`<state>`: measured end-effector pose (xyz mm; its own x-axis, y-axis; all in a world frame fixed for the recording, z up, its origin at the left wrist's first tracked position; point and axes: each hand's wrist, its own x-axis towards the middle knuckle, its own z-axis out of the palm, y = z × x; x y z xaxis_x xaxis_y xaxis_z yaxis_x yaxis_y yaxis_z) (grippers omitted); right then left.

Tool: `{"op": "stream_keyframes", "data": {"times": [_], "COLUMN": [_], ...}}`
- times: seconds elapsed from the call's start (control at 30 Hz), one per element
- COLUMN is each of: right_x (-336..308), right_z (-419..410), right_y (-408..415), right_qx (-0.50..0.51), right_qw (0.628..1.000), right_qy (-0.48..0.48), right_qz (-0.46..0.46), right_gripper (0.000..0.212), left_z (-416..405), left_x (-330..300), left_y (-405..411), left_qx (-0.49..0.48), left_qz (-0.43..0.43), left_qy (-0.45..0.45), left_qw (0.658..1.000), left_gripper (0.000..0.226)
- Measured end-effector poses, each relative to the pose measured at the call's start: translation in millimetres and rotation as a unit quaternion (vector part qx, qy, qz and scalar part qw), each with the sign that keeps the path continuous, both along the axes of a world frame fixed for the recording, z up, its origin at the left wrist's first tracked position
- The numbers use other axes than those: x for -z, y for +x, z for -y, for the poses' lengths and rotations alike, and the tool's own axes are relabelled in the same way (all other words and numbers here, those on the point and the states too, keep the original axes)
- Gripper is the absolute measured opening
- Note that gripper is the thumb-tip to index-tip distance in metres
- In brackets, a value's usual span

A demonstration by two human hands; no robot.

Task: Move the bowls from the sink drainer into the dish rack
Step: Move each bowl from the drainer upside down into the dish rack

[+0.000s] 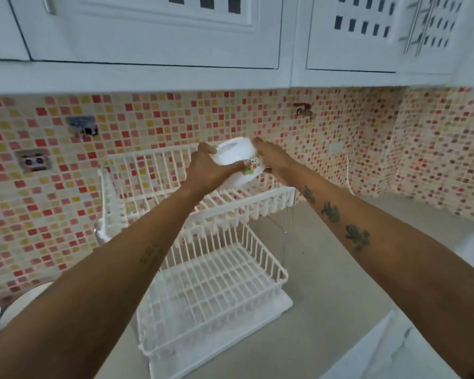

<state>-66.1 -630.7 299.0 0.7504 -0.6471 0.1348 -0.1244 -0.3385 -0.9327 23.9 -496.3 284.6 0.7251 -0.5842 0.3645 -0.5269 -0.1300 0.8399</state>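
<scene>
A white bowl with a small green and red print is held upside down and tilted above the upper tier of a white two-tier wire dish rack. My left hand grips its left side and my right hand grips its right side. The rack's lower basket holds nothing that I can see. More white dishes show at the far left edge, partly hidden by my left forearm.
The rack stands on a grey counter against a red and yellow mosaic wall. White cabinets hang low overhead. Wall sockets are at the left, and a cable hangs down the wall at the right.
</scene>
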Motion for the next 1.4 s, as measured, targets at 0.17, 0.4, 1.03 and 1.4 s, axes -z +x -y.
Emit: {"op": "stream_keyframes", "data": {"times": [0.17,0.4,1.03,1.4], "right_x": [17,28,34,18], "right_z": [26,49,17,-207], "right_y": [20,34,18,61], "right_qx": [0.004,0.016,0.186,0.015], "right_qw": [0.995,0.98,0.942,0.775], "right_qy": [-0.034,-0.076,-0.277,-0.474], "right_qz": [-0.096,-0.185,0.041,0.418], "right_gripper": [0.07,0.047,0.032,0.015], "left_z": [39,60,3,-265], "left_x": [18,30,16,-3], "left_y": [17,22,33,80], "left_qx": [-0.004,0.009,0.028,-0.211], "left_qz": [0.082,0.121,0.052,0.148], "left_qy": [0.121,0.226,0.184,-0.075], "left_qw": [0.989,0.967,0.981,0.963], "left_gripper": [0.096,0.114,0.103,0.023]}}
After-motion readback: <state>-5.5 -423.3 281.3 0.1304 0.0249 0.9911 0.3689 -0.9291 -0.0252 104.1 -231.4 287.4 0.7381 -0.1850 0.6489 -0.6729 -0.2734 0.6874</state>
